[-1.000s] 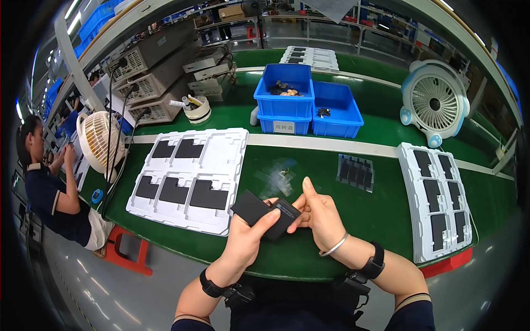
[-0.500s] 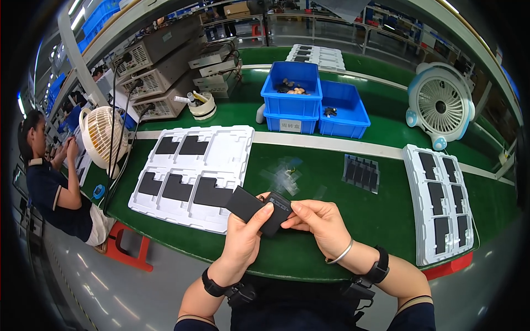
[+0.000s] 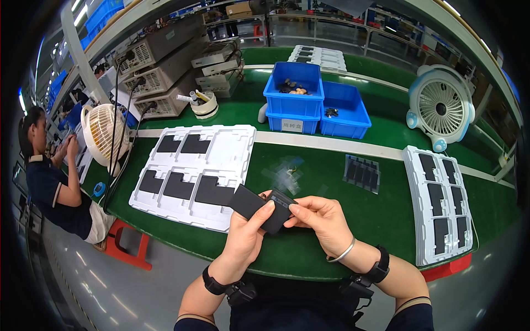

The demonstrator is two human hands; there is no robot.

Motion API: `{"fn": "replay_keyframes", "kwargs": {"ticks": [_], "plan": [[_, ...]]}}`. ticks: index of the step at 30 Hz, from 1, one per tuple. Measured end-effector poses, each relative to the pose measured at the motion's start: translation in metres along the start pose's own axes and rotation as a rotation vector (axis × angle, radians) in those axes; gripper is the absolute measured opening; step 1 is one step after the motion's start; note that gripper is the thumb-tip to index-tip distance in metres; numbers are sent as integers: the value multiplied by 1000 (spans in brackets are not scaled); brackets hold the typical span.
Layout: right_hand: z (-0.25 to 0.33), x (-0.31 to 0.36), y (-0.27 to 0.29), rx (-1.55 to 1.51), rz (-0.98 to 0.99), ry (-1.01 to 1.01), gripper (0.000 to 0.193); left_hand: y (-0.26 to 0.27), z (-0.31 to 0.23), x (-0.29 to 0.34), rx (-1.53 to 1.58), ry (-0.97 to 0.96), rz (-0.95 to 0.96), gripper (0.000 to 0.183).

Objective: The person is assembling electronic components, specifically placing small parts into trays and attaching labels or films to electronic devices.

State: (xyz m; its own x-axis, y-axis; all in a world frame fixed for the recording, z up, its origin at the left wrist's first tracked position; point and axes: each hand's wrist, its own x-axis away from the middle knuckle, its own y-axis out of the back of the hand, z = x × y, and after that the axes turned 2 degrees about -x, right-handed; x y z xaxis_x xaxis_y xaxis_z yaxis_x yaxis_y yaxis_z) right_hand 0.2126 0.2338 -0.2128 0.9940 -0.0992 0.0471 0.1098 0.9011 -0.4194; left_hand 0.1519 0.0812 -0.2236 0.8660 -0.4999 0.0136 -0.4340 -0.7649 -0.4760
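Observation:
A flat black L-shaped battery pack [image 3: 276,218] is held up over the near edge of the green bench. My left hand [image 3: 243,240] is closed on it, thumb lying across its face and the fingers hidden behind. At its right edge my right hand [image 3: 324,223] pinches with thumb and forefinger; whether a thin film is also between those fingertips I cannot make out. Left of my hands, a white moulded tray [image 3: 229,144] carries several similar black packs [image 3: 214,191]. Crumpled clear film pieces [image 3: 287,174] lie just beyond my hands.
A sheet of black strips [image 3: 361,173] lies right of the film. Blue bins [image 3: 292,102] with small parts stand behind. At the right are stacked white trays [image 3: 411,193] and a fan [image 3: 440,107]; at the left, another fan [image 3: 102,135], cables and a seated person [image 3: 58,182].
Both hands keep their grip, and the battery pack stays almost in place. The whole view has shifted very slightly.

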Motion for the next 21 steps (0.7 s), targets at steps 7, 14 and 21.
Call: {"fn": "replay_keyframes", "kwargs": {"ticks": [7,14,21], "plan": [[13,6,-4,-63,143,88,27,8,-3,-1,330,196,164,26],[7,2,-4,29,155,177,27,17,7,-1,530,243,223,25],[5,2,-3,25,149,286,19,15,4,-1,567,334,246,19]]}}
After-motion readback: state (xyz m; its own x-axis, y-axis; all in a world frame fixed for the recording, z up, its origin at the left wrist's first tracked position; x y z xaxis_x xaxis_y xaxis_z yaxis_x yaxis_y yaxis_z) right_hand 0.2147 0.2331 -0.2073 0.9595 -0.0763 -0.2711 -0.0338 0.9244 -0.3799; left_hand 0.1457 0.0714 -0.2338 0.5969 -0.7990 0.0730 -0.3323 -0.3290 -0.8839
